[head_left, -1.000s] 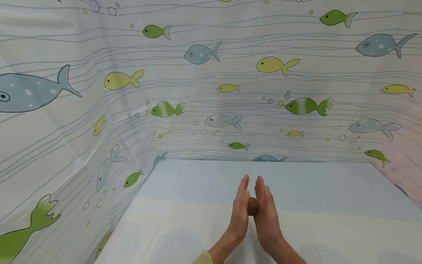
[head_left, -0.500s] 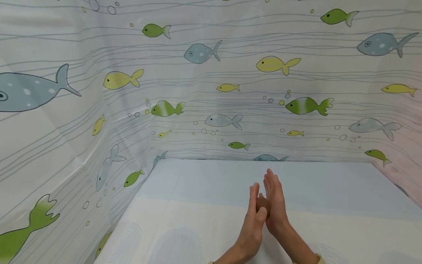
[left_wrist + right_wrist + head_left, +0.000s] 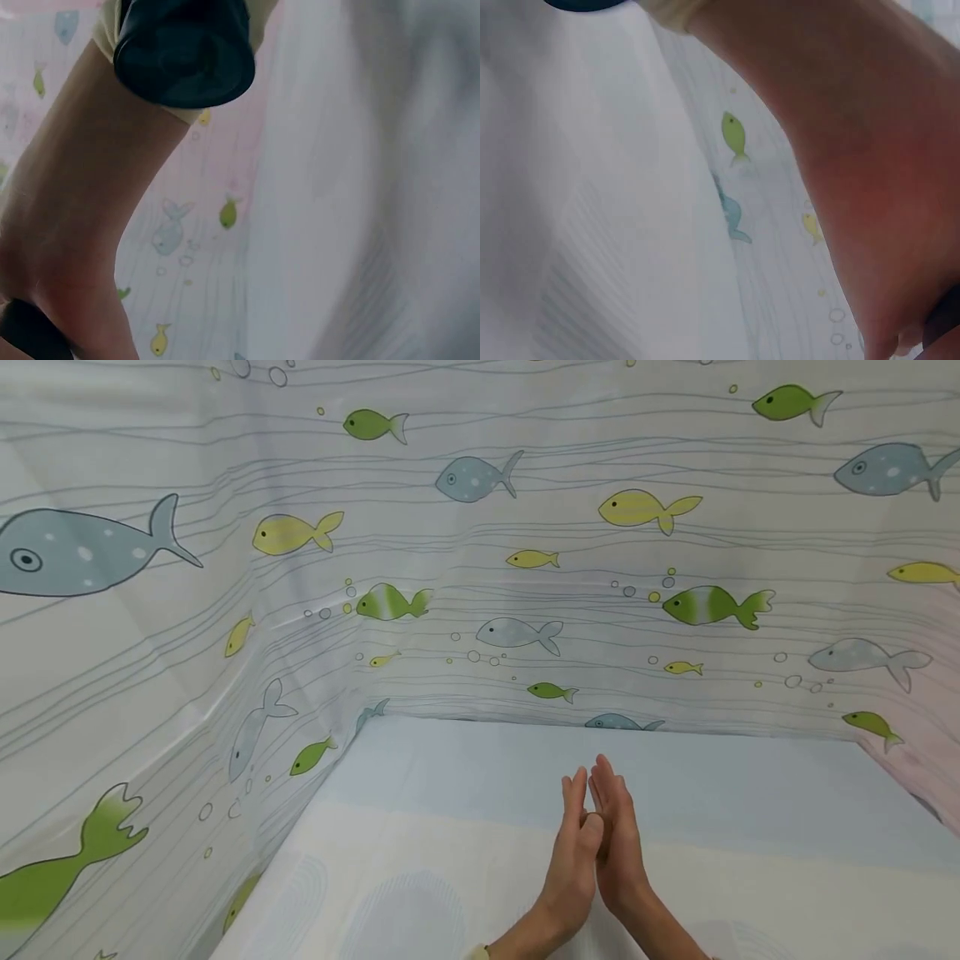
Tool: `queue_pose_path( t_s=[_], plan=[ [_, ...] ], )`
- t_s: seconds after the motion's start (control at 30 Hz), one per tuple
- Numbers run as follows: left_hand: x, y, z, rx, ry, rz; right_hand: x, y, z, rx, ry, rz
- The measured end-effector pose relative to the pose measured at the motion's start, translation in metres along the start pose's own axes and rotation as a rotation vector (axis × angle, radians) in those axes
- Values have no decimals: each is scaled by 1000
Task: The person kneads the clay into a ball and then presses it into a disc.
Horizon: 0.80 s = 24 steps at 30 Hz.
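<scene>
A small brown ball (image 3: 604, 842) sits between two flat palms, mostly hidden by them in the head view. The left hand (image 3: 572, 872) presses on it from the left, its fingers straight and pointing up and away, its thumb lying in front of the ball. From the other side the right hand (image 3: 622, 864) presses with extended fingers. Both hands are above the table. In the left wrist view a dark rounded shape (image 3: 34, 330) shows at the palm, and a similar dark shape (image 3: 943, 326) appears at the lower right of the right wrist view.
A table (image 3: 450, 768) with a pale blue and white cover lies below the hands. Behind it and to the left hangs a white curtain (image 3: 420, 543) printed with fish. In the left wrist view a dark round device (image 3: 184, 60) sits at a sleeve.
The hands shifted right, then slightly back left, sliding against each other with the ball between them. The ball is more covered now. The head view has tilted slightly.
</scene>
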<state>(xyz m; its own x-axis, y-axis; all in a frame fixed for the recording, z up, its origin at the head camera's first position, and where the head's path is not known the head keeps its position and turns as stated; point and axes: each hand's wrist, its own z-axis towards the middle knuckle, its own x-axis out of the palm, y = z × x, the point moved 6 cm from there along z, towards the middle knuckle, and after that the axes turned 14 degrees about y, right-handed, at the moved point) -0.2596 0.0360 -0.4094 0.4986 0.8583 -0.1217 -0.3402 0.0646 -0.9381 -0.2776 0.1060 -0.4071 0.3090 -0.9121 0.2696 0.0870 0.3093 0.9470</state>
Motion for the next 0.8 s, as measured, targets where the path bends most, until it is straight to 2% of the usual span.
queue_pose_path(
  t_s=[0.17, 0.3, 0.4, 0.67, 0.8],
  plan=[
    [-9, -2, 6, 7, -96, -10, 11, 0, -7, -1, 31, -71],
    [-22, -2, 12, 20, -180, -18, 22, -2, -12, -11, 82, -70],
    [-32, -3, 17, 40, -210, -33, 29, -4, -15, -34, 123, -65],
    [-48, 2, 28, 62, -206, -43, 41, -5, -27, -125, 246, -39],
    [-49, 5, 28, 48, -181, -80, 45, 1, -30, -141, 243, -63]
  ],
)
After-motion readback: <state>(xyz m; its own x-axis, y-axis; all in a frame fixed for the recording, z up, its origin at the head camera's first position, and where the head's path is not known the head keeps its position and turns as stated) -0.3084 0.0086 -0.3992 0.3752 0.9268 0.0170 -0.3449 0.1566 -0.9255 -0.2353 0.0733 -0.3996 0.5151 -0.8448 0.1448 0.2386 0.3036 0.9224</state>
